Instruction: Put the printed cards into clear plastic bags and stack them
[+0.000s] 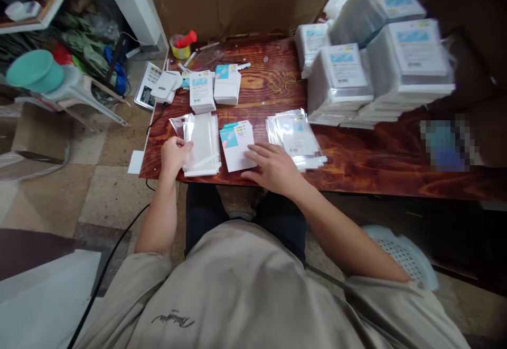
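1. Beige shirt (pixel 237 291): is lying nearest the camera, below the near edge of the wooden table (pixel 253 53).
2. Left hand (pixel 173 154): is holding the left edge of the clear sleeves (pixel 204 148), thumb and fingers appearing to be closing on the film. Its far left corner is standing out from the pile.
3. Right hand (pixel 277 167): is resting with fingers spread on the right side of the printed cards (pixel 237 153), not visibly gripping one. These cards are lying between the hands, just right of the sleeves.
4. Step in hand (judged): the left hand is separating a sleeve while the right hand is addressing the cards. Any next move is calling for a single layer of film on the left and a fingertip grip on one card edge on the right.
5. Right of the cards: the sleeved cards (pixel 297 135) are lying in a loose, overlapping pile, partly beside the right hand.
6. Edges: sleeves and cards are sitting close to the near table edge, so slippage is posing a risk.
7. Far side: two card stacks (pixel 201 90) are standing beyond the sleeves; rubber bands (pixel 288 81) are lying farther right.
8. Far right: tall packed stacks (pixel 340 87) are limiting sideways reach. Bare wood around the rubber bands is offering open room.
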`<state>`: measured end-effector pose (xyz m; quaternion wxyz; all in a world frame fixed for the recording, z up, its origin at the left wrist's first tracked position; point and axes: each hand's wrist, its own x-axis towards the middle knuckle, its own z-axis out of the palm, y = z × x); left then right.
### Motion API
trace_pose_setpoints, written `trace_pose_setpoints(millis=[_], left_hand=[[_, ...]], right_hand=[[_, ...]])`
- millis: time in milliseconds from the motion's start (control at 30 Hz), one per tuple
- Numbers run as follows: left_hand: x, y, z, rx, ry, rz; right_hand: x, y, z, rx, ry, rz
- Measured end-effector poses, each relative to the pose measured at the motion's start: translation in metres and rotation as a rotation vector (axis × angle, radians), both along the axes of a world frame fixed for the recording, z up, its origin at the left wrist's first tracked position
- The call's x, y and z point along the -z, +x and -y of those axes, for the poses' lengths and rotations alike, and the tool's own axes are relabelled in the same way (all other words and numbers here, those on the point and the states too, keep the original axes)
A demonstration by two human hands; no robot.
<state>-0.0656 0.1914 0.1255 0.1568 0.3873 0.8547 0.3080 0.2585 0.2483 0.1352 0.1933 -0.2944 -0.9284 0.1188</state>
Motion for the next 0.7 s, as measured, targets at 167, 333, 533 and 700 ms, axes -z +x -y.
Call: trace_pose_setpoints(millis=[167,333,533,700], left_hand=[[-0.016,-0.003,0.005,0.086,0.014,-0.208],[-0.022,0.014,0.004,-0.036,0.43,0.115],[-0.02,0.049,-0.006,-0.18,0.668,0.776],[-0.023,0.074,-0.011,-0.212,0.691,0.825]], right_hand=[[-0.03,-0.03,0.002,-0.155,-0.027,0.372],[-0.045,-0.027,-0.001,-0.185,-0.046,0.466],[-0.043,0.004,0.006,0.325,-0.222,-0.315],[-0.034,0.016,0.038,0.407,-0.896,-0.757]])
